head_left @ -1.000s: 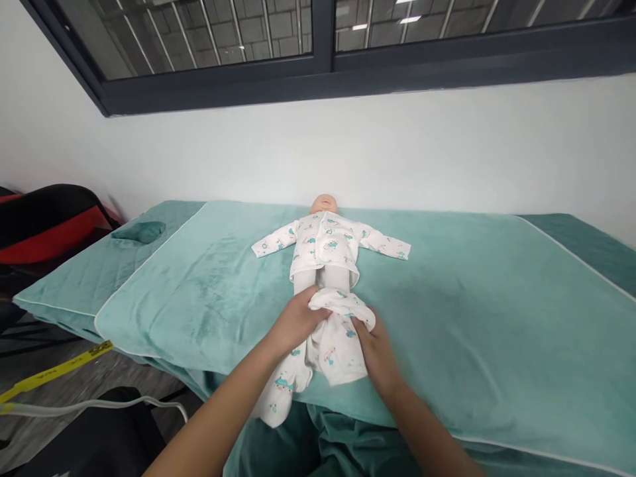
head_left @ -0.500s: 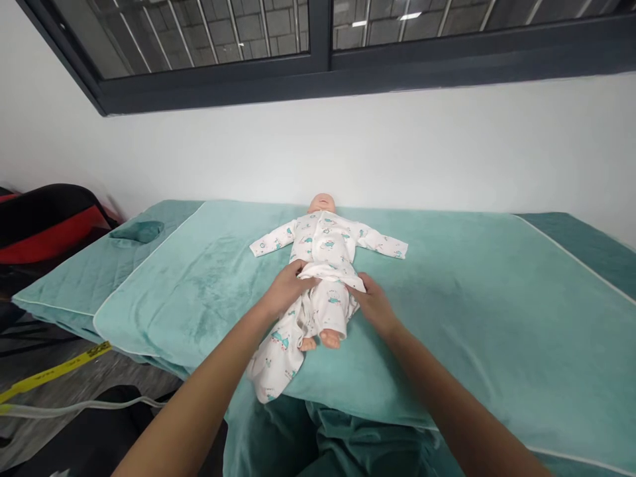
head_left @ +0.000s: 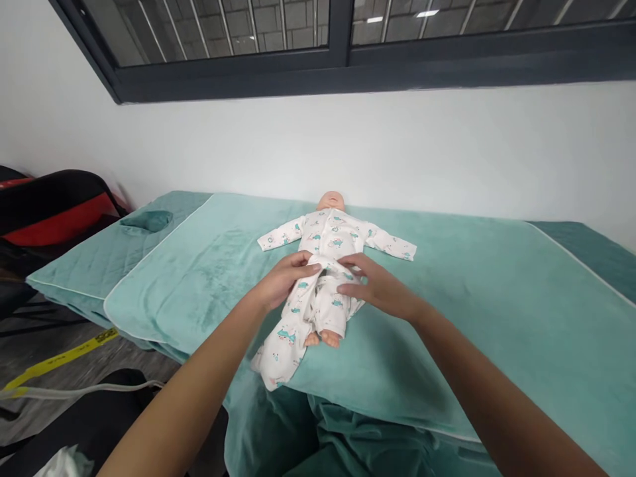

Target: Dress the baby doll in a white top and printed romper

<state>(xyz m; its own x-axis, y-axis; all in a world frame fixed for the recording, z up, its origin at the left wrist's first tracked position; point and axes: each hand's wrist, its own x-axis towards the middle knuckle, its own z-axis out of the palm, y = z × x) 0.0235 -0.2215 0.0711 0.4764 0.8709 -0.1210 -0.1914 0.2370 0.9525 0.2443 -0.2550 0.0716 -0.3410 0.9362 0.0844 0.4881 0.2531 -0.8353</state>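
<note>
A baby doll (head_left: 332,199) lies on its back with its head toward the wall, wearing a white patterned top (head_left: 330,228) with both sleeves spread out. White patterned trousers (head_left: 330,308) are around its legs. One trouser leg (head_left: 283,348) trails loose toward the bed's near edge, and both bare feet show beside it. My left hand (head_left: 285,281) is closed, with the top's lower hem pinched between thumb and fingers at the doll's waist. Across from it, my right hand (head_left: 375,285) has thumb and fingers apart, its fingertips at the hem and over the trousers.
The doll lies on a teal-covered bed (head_left: 472,318) against a white wall (head_left: 397,146), below a dark-framed window (head_left: 238,83). A black and red chair (head_left: 59,205) stands to the left. Yellow tape (head_left: 64,358) and a pale cable (head_left: 89,391) are at lower left.
My right hand has moved in from the doll's side to the front of its waist and its fingers have spread. The left hand has shifted slightly up along the hem.
</note>
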